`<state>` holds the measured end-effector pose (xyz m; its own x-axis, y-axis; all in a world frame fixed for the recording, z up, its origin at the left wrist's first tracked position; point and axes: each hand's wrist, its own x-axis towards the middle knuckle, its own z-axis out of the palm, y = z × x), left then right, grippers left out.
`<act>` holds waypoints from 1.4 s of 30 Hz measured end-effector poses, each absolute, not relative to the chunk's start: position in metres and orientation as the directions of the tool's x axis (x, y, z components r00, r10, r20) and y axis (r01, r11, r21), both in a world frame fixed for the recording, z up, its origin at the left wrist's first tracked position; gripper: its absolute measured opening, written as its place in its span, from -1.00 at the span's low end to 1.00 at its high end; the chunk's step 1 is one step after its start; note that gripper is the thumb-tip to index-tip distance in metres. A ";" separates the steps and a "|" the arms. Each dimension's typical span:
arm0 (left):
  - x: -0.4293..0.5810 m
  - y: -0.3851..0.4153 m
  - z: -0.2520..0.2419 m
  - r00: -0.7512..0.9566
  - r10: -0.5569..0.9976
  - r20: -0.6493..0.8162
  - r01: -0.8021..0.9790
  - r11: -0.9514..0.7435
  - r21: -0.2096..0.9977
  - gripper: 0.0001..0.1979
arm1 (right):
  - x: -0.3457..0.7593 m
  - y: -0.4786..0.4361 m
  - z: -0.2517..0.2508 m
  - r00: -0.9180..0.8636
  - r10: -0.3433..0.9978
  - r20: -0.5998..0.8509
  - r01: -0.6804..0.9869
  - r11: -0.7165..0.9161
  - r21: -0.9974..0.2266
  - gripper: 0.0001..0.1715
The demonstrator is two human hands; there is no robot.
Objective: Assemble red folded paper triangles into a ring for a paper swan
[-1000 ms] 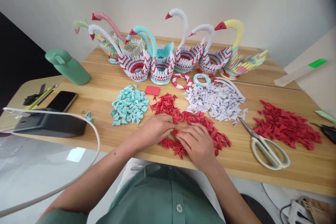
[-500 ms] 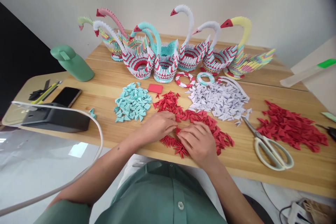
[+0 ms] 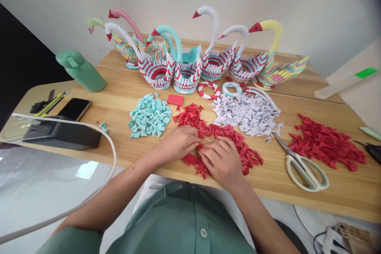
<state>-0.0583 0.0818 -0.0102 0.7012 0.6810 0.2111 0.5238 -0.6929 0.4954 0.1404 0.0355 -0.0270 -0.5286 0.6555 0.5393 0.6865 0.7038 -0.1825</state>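
The left hand and the right hand are brought close together at the near edge of the wooden table. The fingers of both are curled, with only a narrow space left between their tips, and the red paper assembly is held there. Its spiky folds are seen below the fingertips, fanned out between the hands and the table edge; exactly which fold is pinched by which hand cannot be told, as the tips are partly hidden.

Loose red pieces are spread just beyond and beside the right hand. The turquoise pieces are heaped beyond the left forearm, and the white pieces are piled farther back. The scissors are laid to the right, near a second red pile.

Compared with half a second ago, the whole view is shifted slightly, while the hands are kept in almost the same place over the assembly. The piles and scissors are left undisturbed.
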 end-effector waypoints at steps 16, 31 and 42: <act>-0.058 0.081 -0.012 0.699 0.673 0.241 0.515 -0.708 0.483 -0.74 | 0.133 0.043 -0.022 -0.448 0.781 0.434 0.797 0.570 -0.203 -0.87; -0.074 0.070 -0.002 0.659 0.693 0.292 0.561 -0.712 0.422 -0.78 | 0.161 0.035 -0.014 -0.418 0.814 0.404 0.782 0.549 -0.296 -0.78; -0.045 0.072 -0.017 0.683 0.690 0.241 0.614 -0.721 0.321 -0.83 | 0.151 0.041 -0.018 -0.453 0.833 0.319 0.790 0.541 -0.289 -0.78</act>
<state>-0.0449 0.0716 -0.0166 0.6826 0.6898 0.2414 0.6145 -0.7205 0.3213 0.1506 0.0412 -0.0179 -0.4533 0.8325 0.3186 0.7902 0.5407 -0.2886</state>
